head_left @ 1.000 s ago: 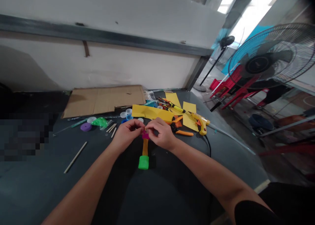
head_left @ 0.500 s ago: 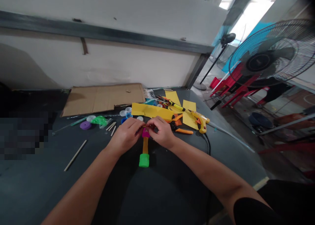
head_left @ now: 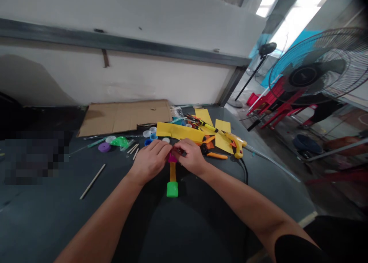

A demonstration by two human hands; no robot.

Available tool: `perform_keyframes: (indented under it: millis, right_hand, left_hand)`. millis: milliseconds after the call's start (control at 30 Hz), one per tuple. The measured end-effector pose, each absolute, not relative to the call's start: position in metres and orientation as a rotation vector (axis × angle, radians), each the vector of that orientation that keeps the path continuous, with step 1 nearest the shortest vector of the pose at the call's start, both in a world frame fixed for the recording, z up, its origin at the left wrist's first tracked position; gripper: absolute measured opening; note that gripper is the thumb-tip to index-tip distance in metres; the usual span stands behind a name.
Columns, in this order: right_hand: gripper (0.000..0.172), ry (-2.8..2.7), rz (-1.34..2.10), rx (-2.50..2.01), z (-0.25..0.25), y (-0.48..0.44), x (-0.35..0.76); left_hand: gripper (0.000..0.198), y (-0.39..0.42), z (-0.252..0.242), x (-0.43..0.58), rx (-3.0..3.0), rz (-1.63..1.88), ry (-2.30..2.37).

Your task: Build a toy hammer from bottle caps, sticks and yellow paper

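On the dark table lies a small assembly: a magenta piece at the top, a narrow orange strip below it, and a bright green block at the near end. My left hand and my right hand meet over the magenta piece, their fingertips on it. Something small and dark sits in my right fingers, mostly hidden. Pliers with orange handles lie just beyond my right hand, and a yellow hot glue gun is further right.
Yellow paper strips, a cardboard sheet, bottle caps, a purple disc, green plastic and wooden sticks lie on the table. A black cord runs off the table edge. A standing fan and red chairs stand beyond it.
My left fingers now lie flatter against the magenta piece, and both hands sit slightly lower around it. The view has shifted slightly.
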State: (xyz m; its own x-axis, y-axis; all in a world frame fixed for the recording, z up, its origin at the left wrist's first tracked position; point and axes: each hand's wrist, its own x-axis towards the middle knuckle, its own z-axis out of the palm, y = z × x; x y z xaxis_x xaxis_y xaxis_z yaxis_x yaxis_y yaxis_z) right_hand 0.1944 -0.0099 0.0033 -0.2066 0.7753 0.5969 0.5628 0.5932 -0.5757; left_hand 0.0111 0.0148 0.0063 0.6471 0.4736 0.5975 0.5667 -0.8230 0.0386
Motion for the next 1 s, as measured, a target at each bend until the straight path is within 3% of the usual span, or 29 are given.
perform_keyframes:
  millis: [267, 500, 667, 1000]
  right_hand:
    - [0.008, -1.885, 0.282, -1.111, 0.004, -0.013, 0.192]
    - [0.002, -1.807, 0.316, -1.135, 0.001, -0.011, 0.191]
    - [0.001, -1.788, 0.364, -1.218, 0.003, -0.013, 0.190]
    - [0.003, -1.769, 0.376, -1.251, 0.002, -0.012, 0.191]
  left_hand:
    - [0.019, 0.011, 0.008, 0.013, -2.648, -0.893, -0.836]
    - [0.020, 0.012, 0.003, 0.014, -2.647, -1.022, -0.901]
    - [0.015, 0.014, 0.001, 0.019, -2.741, -1.156, -1.348]
    - [0.023, 0.014, 0.011, 0.027, -3.036, -1.512, -2.001]
